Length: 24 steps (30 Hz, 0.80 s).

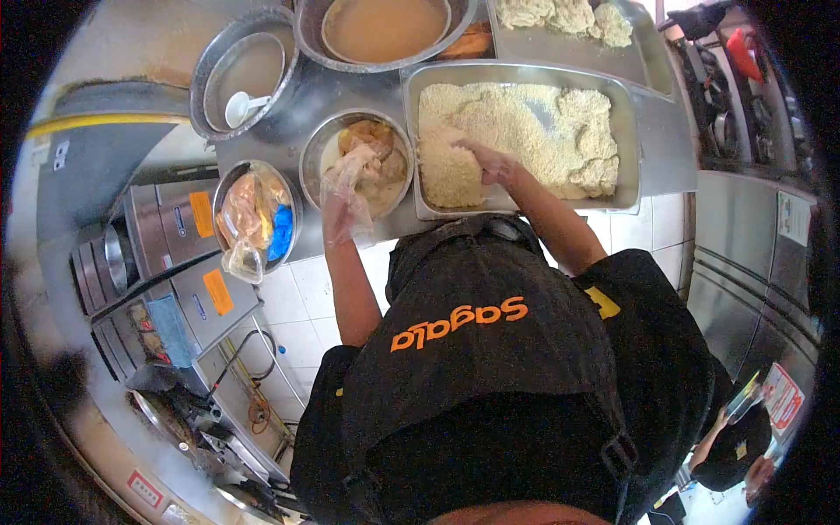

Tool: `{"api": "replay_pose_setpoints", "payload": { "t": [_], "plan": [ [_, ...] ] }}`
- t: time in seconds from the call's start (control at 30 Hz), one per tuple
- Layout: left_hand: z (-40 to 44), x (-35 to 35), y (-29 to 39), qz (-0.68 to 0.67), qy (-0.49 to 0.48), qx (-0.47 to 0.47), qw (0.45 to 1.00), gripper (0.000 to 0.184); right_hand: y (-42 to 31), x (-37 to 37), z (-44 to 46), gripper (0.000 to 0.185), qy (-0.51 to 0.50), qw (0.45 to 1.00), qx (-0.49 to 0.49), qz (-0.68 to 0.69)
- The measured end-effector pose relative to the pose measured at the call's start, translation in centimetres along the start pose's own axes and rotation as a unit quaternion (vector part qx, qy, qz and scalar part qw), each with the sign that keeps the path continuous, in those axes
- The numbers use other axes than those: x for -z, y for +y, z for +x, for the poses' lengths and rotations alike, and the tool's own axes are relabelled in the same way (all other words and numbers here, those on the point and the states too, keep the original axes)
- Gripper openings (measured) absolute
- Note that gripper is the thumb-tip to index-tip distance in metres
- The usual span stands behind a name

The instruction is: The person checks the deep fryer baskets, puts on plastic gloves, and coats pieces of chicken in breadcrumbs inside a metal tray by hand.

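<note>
My left hand (pixel 348 185), in a loose clear plastic glove, reaches into a round metal bowl (pixel 308 162). Its fingers close on raw meat pieces (pixel 372 140), which lie in a pale, wet coating; the glove partly hides the grip. My right hand (pixel 494 164) is in the left part of a large rectangular metal tray (pixel 632 166). Its fingers stretch out toward the left and touch the pale crumbs (pixel 490 109), the tips partly sunk in them. Whitish crumb-coated lumps (pixel 591 131) lie at the tray's right side.
A bowl with plastic bags (pixel 254 210) stands left of the meat bowl. Behind are a basin (pixel 206 101) with a white ladle (pixel 241 108) and a larger basin (pixel 306 39) of brownish liquid. Coated pieces (pixel 569 16) lie far back. Another person (pixel 735 451) is at lower right.
</note>
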<state>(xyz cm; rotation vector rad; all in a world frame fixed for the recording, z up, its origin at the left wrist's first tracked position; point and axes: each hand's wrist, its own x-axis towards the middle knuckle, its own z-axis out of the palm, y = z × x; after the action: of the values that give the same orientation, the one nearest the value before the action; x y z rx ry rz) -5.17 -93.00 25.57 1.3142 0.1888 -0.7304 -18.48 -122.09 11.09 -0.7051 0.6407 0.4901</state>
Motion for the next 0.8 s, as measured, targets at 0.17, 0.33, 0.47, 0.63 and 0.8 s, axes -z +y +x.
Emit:
{"api": "replay_pose_setpoints", "payload": {
  "t": [0.17,0.33,0.47,0.63,0.8],
  "plan": [
    [1.7,2.8,-1.7,0.01,-0.025,0.006,1.0,0.04,-6.4,4.2,-1.5,0.039,0.162,0.728,0.325,-0.582],
    [2.2,3.2,-2.9,0.091,-0.032,-0.097,0.991,0.029,-9.4,0.5,-0.7,0.04,0.433,0.577,0.232,-0.653],
    [3.7,4.7,-4.3,0.263,-0.074,-0.243,0.931,0.032,-6.8,-1.9,0.6,0.042,0.326,0.507,0.079,-0.794],
    [3.6,4.7,-4.1,0.237,-0.09,-0.235,0.938,0.032,-3.6,0.2,0.2,0.043,0.374,0.363,0.322,-0.79],
    [2.9,4.5,-3.0,0.188,-0.105,-0.191,0.958,0.033,-4.3,1.1,3.2,0.051,0.367,0.275,0.197,-0.867]
  ]
}}
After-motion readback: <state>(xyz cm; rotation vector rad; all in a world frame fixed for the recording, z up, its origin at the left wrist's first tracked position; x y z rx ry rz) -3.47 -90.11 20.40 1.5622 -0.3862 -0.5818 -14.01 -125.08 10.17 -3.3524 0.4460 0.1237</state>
